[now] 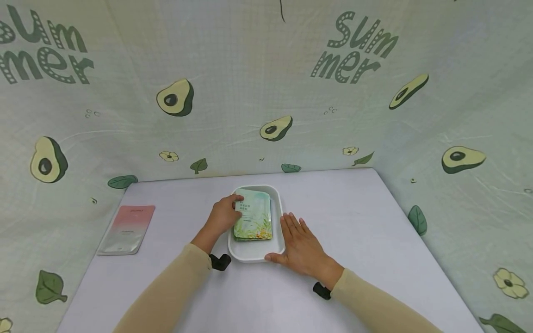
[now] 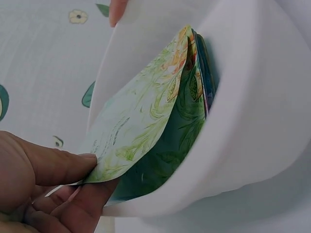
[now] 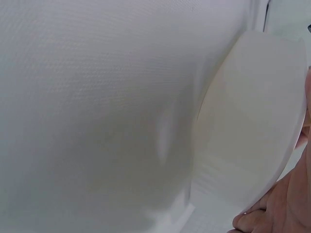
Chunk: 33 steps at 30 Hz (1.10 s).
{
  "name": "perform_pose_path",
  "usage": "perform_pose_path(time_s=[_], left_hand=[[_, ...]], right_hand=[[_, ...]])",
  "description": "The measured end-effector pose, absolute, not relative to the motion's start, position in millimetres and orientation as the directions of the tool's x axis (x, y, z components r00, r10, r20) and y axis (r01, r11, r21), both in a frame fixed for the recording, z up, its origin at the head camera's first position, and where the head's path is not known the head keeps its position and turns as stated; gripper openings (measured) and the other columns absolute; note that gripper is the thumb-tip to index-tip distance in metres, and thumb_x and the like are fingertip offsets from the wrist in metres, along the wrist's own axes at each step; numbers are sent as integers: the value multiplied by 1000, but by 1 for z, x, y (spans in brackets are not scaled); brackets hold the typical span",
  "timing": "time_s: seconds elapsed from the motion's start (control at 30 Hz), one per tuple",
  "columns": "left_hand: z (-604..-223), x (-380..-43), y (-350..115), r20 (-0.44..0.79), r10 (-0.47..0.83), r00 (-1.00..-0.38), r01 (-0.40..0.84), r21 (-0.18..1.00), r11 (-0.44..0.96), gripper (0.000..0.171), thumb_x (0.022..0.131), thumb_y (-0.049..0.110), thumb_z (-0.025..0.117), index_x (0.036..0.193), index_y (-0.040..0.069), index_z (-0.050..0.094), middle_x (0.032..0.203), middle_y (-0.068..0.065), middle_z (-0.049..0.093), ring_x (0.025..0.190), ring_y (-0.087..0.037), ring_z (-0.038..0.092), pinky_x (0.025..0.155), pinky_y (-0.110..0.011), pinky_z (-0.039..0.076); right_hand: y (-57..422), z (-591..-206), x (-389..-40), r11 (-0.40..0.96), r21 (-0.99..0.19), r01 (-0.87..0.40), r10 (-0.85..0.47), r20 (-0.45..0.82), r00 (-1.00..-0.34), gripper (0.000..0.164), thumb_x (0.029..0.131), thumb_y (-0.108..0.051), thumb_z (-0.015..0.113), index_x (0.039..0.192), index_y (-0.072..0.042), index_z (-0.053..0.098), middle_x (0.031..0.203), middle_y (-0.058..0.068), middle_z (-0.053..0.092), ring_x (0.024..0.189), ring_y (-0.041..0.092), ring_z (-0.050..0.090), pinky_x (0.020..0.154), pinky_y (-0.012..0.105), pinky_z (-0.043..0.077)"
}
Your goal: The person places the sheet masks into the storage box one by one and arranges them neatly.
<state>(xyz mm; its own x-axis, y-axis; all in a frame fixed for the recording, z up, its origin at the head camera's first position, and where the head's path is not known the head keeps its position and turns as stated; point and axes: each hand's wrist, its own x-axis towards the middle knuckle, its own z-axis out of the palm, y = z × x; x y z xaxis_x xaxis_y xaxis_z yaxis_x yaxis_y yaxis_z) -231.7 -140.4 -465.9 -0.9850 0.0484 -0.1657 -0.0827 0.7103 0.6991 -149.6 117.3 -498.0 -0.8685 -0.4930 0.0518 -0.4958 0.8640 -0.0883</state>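
Observation:
A white oval tray (image 1: 251, 255) stands on the table with a small stack of flat sachets inside. The uppermost is a pale green sachet (image 1: 255, 213) printed with grass and flowers. My left hand (image 1: 220, 217) pinches its left edge between thumb and fingers. In the left wrist view, that edge of the green sachet (image 2: 131, 116) is lifted, and a darker green sachet (image 2: 155, 160) shows beneath it. Along the tray's right rim rests my right hand (image 1: 303, 247), its fingers straight and thumb spread toward the near edge. The tray's outer wall (image 3: 248, 121) fills much of the right wrist view.
A pink and silver sachet (image 1: 127, 230) lies on the left side of the white table (image 1: 358, 208). Behind and on both sides hangs a pale cloth (image 1: 233, 69) printed with avocados, leaves and lettering.

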Motion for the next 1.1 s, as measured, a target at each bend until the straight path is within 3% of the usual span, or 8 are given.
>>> perform_pose_path(time_s=[0.27, 0.6, 0.8, 1.1], left_hand=[[-461, -226, -136, -154, 50, -987, -70, 685, 725, 54, 99, 5, 68, 152, 11, 56, 136, -21, 67, 116, -32, 66, 95, -49, 57], [-452, -220, -133, -160, 27, -987, -85, 654, 752, 52, 104, 7, 62, 154, 9, 53, 146, -21, 63, 127, -33, 66, 95, -47, 58], [-448, -218, -134, -115, -3, -993, -76, 639, 766, 47, 106, 8, 56, 153, 9, 55, 144, -18, 65, 125, -32, 68, 93, -46, 59], [-449, -211, -158, 78, -28, -997, 24, 604, 797, 37, 106, 7, 56, 142, 5, 63, 136, -18, 70, 117, -36, 71, 86, -48, 62]], right_hand=[[117, -497, -149, 864, -90, -496, -493, 50, -868, 118, 93, -85, 49, 162, 9, 29, 167, 27, 34, 159, 39, 29, 128, 57, 27], [117, -495, -149, 865, -96, -493, -491, 48, -870, 118, 93, -84, 49, 162, 9, 29, 167, 27, 34, 159, 39, 29, 128, 57, 27], [117, -494, -149, 863, -98, -496, -493, 49, -868, 118, 93, -84, 50, 162, 9, 30, 167, 27, 34, 160, 39, 28, 128, 57, 27], [117, -494, -149, 864, -94, -495, -492, 56, -869, 118, 92, -85, 49, 161, 9, 31, 167, 28, 35, 159, 40, 29, 128, 58, 27]])
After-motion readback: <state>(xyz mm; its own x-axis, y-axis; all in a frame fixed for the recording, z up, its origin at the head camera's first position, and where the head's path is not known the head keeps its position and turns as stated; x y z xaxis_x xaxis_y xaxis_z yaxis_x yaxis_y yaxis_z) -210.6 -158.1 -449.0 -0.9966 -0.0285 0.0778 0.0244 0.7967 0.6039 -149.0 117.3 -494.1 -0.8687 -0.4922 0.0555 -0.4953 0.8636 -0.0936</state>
